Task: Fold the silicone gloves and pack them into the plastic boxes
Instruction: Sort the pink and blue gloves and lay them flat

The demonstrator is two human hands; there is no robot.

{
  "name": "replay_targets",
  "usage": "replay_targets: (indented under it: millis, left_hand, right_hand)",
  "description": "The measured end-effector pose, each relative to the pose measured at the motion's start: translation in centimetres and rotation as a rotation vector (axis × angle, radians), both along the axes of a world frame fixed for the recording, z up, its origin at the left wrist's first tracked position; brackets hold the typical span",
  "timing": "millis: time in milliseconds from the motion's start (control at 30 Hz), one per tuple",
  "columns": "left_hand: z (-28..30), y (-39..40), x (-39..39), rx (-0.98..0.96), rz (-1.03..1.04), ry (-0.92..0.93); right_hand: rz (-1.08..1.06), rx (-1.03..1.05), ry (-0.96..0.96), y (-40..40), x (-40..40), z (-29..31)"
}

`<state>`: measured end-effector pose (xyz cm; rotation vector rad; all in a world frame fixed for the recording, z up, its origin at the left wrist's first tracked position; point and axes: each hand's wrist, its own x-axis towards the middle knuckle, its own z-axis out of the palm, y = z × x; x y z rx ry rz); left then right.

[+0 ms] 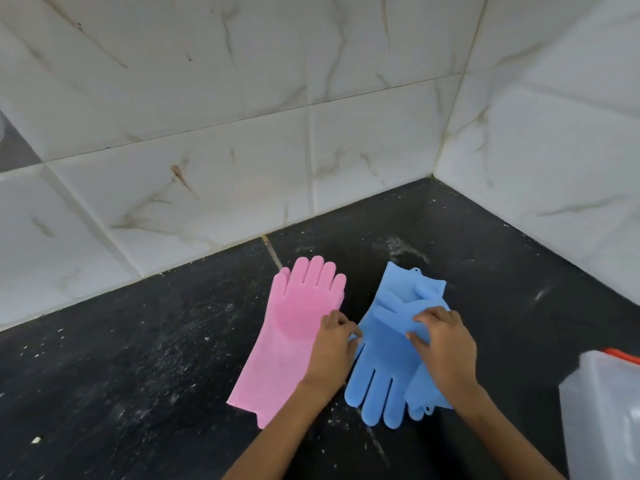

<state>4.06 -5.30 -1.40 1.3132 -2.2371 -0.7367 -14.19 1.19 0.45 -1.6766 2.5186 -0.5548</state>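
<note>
— What are our fingers doing?
— Our left hand (332, 344) pinches the near edge of the blue gloves (381, 362); our right hand (445, 344) curls round a folded flap.
— And around them?
— The gloves lie on the dark counter (138, 358), the pink glove (294, 334) flat just beside, a plastic box (602, 417) at right.

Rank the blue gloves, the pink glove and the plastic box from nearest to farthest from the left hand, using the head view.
1. Blue gloves: the left hand pinches their edge.
2. Pink glove: just to its left, partly under it; almost as near.
3. Plastic box: far right edge.
</note>
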Motion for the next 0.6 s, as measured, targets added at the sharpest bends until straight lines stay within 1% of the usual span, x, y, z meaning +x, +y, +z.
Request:
replay_targets:
  millis: [100, 167, 233, 267, 333, 367, 400, 433, 500, 533, 567, 600]
  left_hand:
    - [-0.2, 1.5, -3.4, 0.028, -0.142, 0.003]
    - [-0.3, 2.4, -4.9, 0.062, -0.217, -0.009]
    - [-0.4, 3.2, -6.0, 0.081, -0.259, -0.030]
    - [-0.5, 3.5, -6.4, 0.077, -0.274, -0.052]
    - [-0.5, 3.8, -6.8, 0.012, -0.296, -0.133]
    - [-0.5, 3.9, -7.0, -0.019, -0.304, -0.154]
    - [-0.6, 4.1, -7.0, -0.030, -0.309, -0.153]
    - [-0.6, 4.2, -7.1, -0.029, -0.309, -0.136]
    - [-0.6, 4.6, -7.4, -0.033, -0.304, -0.099]
    - [-0.6, 4.8, -7.6, -0.039, -0.301, -0.084]
    - [-0.6, 4.9, -7.7, -0.043, -0.301, -0.069]
    - [-0.5, 5.0, -7.9, -0.046, -0.305, -0.056]
  right_hand:
    - [0.029, 0.133, -0.022, 1.1, -1.6, 0.1]
    - [0.039, 0.161, -0.004, 1.0, -1.8, 0.3]
    - [-0.024, 0.094, -0.046, 1.1, -2.1, 0.9]
    - [-0.085, 0.024, -0.128, 1.5, -2.4, 1.2]
    - [-0.248, -0.116, -0.288, 2.7, -3.5, 1.9]
    - [-0.339, -0.117, -0.325, 3.7, -4.2, 2.2]
    - [-0.404, -0.046, -0.314, 4.6, -4.9, 2.5]
    - [-0.434, 0.106, -0.267, 5.7, -5.6, 2.7]
    - [-0.405, 0.422, -0.176, 7.6, -6.1, 3.2]
    - [-0.366, 0.501, -0.160, 8.3, -6.1, 3.3]
    - [-0.318, 0.523, -0.166, 8.7, -6.1, 3.2]
    - [-0.275, 0.499, -0.170, 9.1, -6.0, 3.1]
